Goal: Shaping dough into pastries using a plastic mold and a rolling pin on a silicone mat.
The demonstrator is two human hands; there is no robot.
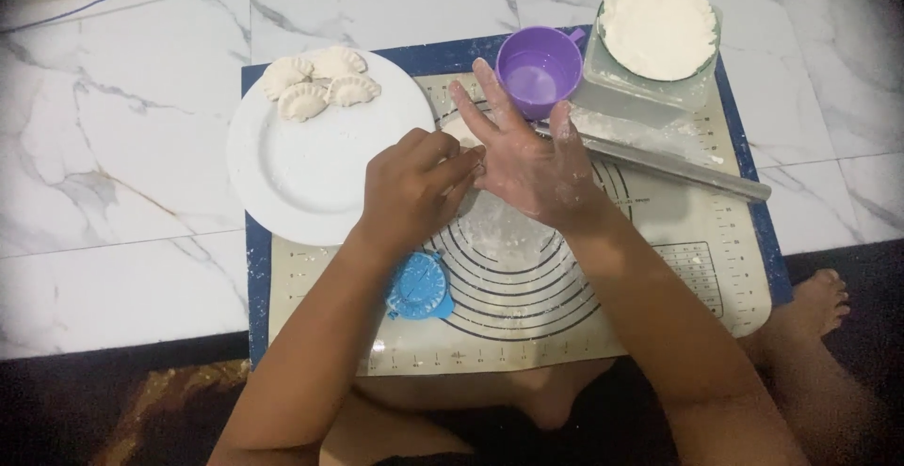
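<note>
Two floury hands meet over the baking mat (pixel 716 268) — the left hand (pixel 410 188) curled, its fingertips against the right hand (pixel 527 160), whose fingers are spread flat; whether anything is pinched between them I cannot tell. A blue dumpling press (pixel 419 287) lies just below the left wrist. Four shaped dumplings (pixel 317 83) sit on the white plate (pixel 301 184) at left — purple cup (pixel 539 71), rolling pin (pixel 678 169) and dough container (pixel 657 33) beyond.

**A:** What lies under the hands?

**B:** A thin, pale round of dough (pixel 459 130), lying flat on the baking mat (pixel 678 240) beside the white plate (pixel 301 184). Only its upper edge shows.

**A:** And the hands?

**B:** The flour-dusted right hand (pixel 527 160) is spread over it; the left hand (pixel 414 184), fingers curled, meets it there.
</note>
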